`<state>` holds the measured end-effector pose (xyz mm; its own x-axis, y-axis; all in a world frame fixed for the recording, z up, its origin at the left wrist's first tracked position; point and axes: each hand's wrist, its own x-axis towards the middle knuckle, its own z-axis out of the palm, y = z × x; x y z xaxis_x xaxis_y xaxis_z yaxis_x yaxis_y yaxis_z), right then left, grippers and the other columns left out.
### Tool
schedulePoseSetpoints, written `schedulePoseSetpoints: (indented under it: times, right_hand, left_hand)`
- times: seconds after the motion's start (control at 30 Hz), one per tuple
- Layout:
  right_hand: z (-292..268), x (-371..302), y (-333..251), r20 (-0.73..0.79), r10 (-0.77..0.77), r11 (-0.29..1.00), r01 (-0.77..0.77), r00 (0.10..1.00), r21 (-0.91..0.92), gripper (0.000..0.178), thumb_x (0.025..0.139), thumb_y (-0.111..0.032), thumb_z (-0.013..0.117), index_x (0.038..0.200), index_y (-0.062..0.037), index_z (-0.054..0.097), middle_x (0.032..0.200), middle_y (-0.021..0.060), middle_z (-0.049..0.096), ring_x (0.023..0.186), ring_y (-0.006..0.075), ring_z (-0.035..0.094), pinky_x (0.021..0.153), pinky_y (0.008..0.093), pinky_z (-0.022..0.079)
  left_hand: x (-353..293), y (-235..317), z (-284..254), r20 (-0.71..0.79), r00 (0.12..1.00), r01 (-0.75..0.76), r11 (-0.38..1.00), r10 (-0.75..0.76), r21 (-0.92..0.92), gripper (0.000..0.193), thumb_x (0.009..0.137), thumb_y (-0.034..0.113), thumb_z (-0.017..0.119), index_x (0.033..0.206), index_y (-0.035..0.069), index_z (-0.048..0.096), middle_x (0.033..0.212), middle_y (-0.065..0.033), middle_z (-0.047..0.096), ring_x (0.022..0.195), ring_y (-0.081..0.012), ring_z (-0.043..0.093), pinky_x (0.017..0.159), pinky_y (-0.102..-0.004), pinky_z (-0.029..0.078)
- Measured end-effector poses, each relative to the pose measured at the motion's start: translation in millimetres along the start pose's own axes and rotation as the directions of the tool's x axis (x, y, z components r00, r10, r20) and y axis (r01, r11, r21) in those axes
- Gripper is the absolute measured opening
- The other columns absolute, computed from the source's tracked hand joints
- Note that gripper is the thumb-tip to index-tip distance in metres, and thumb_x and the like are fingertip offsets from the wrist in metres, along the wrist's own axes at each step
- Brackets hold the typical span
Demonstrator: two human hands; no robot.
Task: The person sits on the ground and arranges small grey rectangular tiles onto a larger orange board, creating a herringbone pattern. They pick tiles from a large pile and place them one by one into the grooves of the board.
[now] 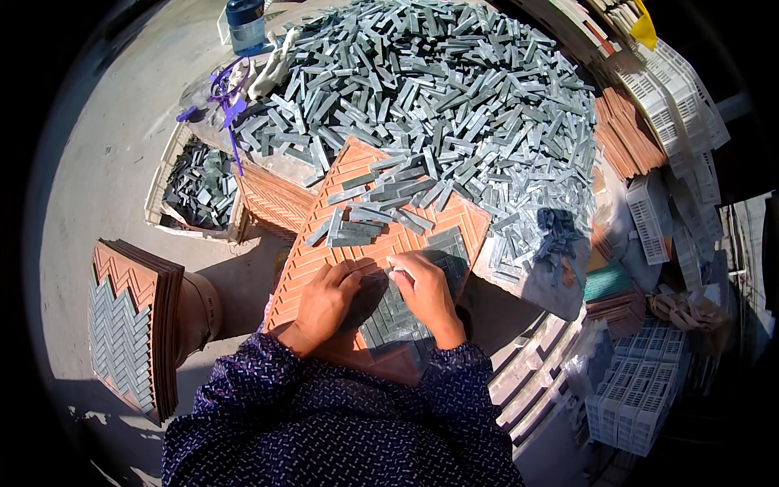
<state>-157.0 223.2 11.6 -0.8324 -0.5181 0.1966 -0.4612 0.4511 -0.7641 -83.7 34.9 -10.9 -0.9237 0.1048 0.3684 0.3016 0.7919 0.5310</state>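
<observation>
An orange ridged mould tray lies tilted in front of me on the table. Its near corner is filled with small grey stone strips laid in a herringbone pattern. My left hand rests flat on the tray's near left part, fingers pressing at the edge of the laid strips. My right hand presses its fingertips on the laid strips near the tray's middle. Loose grey strips lie on the tray's far half. Neither hand grips anything that I can see.
A big heap of grey strips covers the table behind the tray. A stack of filled trays leans at left. A crate of dark strips, a blue bottle, purple ribbon, white plastic crates and stacked orange trays surround me.
</observation>
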Motion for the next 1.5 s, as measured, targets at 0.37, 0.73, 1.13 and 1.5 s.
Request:
schedulePoseSetpoints:
  times: [0.37, 0.73, 1.13, 1.5]
  right_hand:
    - [20, 52, -17, -0.261, -0.182, 0.956, 0.109, 0.948, -0.272, 0.027, 0.080, -0.001, 0.063, 0.107, -0.0036, 0.061, 0.101, 0.0160, 0.060, 0.094, 0.0335, 0.060, 0.077, 0.0383, 0.050]
    - [2, 15, 8, -0.118, 0.333, 0.874, -0.259, 0.935, 0.411, 0.022, 0.079, 0.000, 0.063, 0.101, 0.0013, 0.058, 0.080, 0.0073, 0.059, 0.066, 0.0112, 0.057, 0.060, 0.0262, 0.047]
    - [0, -12, -9, -0.039, 0.015, 0.936, -0.028, 0.999, -0.351, 0.035, 0.080, -0.001, 0.059, 0.114, -0.0046, 0.059, 0.095, 0.0169, 0.060, 0.083, 0.0378, 0.060, 0.068, 0.0426, 0.050]
    - [-16, -20, 5, -0.014, 0.415, 0.832, -0.373, 0.910, 0.412, 0.017, 0.084, -0.002, 0.062, 0.100, 0.0019, 0.058, 0.085, 0.0021, 0.062, 0.070, 0.0055, 0.055, 0.062, 0.0238, 0.046]
  left_hand:
    - [-3, 10, 10, 0.133, 0.990, 0.042, 0.999, -0.045, 0.027, 0.034, 0.077, 0.001, 0.054, 0.110, -0.001, 0.061, 0.106, -0.0135, 0.057, 0.095, -0.0301, 0.056, 0.083, -0.0372, 0.049]
    - [-1, 3, 8, 0.047, 0.991, 0.132, 0.983, -0.127, -0.125, 0.025, 0.075, 0.002, 0.063, 0.099, 0.000, 0.062, 0.097, -0.0147, 0.061, 0.090, -0.0352, 0.059, 0.081, -0.0409, 0.048]
    - [5, 1, 1, 0.035, 0.992, 0.122, 0.985, -0.118, -0.124, 0.022, 0.073, 0.001, 0.065, 0.095, 0.003, 0.063, 0.098, -0.0122, 0.062, 0.088, -0.0336, 0.059, 0.078, -0.0399, 0.049]
    - [19, 16, 2, 0.081, 0.993, -0.075, 0.995, 0.081, -0.072, 0.034, 0.076, 0.003, 0.058, 0.110, -0.001, 0.061, 0.111, -0.0121, 0.059, 0.099, -0.0286, 0.055, 0.086, -0.0355, 0.046]
